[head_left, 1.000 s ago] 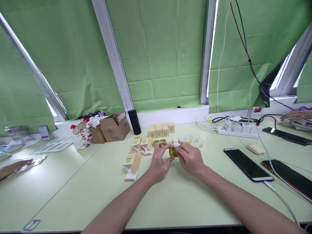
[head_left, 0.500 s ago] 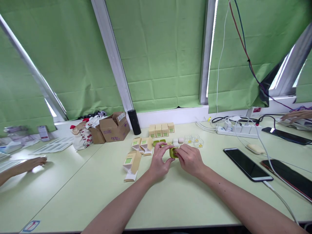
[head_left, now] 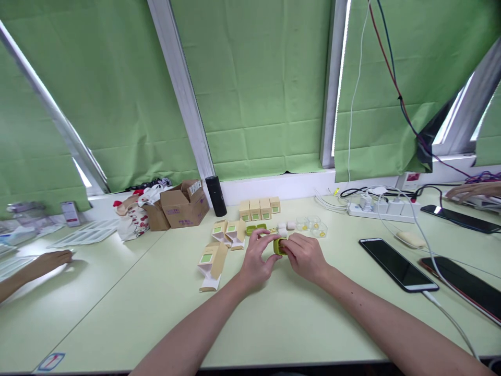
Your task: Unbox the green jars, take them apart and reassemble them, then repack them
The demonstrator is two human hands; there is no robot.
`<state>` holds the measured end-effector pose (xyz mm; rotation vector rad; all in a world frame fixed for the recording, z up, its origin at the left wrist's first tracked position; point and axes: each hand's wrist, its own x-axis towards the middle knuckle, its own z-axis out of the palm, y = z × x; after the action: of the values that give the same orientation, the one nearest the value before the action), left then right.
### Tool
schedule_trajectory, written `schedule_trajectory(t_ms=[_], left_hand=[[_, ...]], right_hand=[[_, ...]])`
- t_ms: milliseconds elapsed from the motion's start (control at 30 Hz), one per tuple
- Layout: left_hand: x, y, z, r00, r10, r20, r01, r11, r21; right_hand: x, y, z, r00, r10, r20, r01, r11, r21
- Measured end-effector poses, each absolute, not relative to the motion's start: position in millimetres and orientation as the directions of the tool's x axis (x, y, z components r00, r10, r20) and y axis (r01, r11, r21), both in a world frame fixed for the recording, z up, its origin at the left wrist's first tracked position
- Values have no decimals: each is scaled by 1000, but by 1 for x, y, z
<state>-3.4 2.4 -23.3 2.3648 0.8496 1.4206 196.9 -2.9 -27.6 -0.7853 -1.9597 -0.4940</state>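
My left hand (head_left: 256,261) grips a small olive-green case (head_left: 278,247) between thumb and fingers, slightly above the table. The fingers of my right hand (head_left: 306,256) are pinched together at the case's opening, with their tips inside; whatever they hold is hidden. Just beyond my hands lie another green case (head_left: 251,230), small white rolls (head_left: 290,225) and several clear plastic containers (head_left: 314,224) with yellow bits. To the left, a small cardboard box (head_left: 213,259) with a green label lies with its flap open, and two similar opened boxes (head_left: 236,230) stand behind it.
Several closed small boxes (head_left: 255,209) line up at the back, near a black cylinder (head_left: 215,196) and a cardboard carton (head_left: 185,206). Phones (head_left: 398,263), cables and a power strip (head_left: 379,210) occupy the right. Another person's hand (head_left: 55,259) rests at far left.
The green case has turned and shifted very slightly right in my hands, my right fingertips still inside it. The other person's hand at far left has moved slightly.
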Motion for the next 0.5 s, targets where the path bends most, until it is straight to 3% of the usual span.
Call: schedule_trajectory(t_ms=[500], left_hand=[[-4,3,-23,360,615,701,365,-785,501]], right_hand=[[198,-2,-26,-368,334,868,689,724,13]])
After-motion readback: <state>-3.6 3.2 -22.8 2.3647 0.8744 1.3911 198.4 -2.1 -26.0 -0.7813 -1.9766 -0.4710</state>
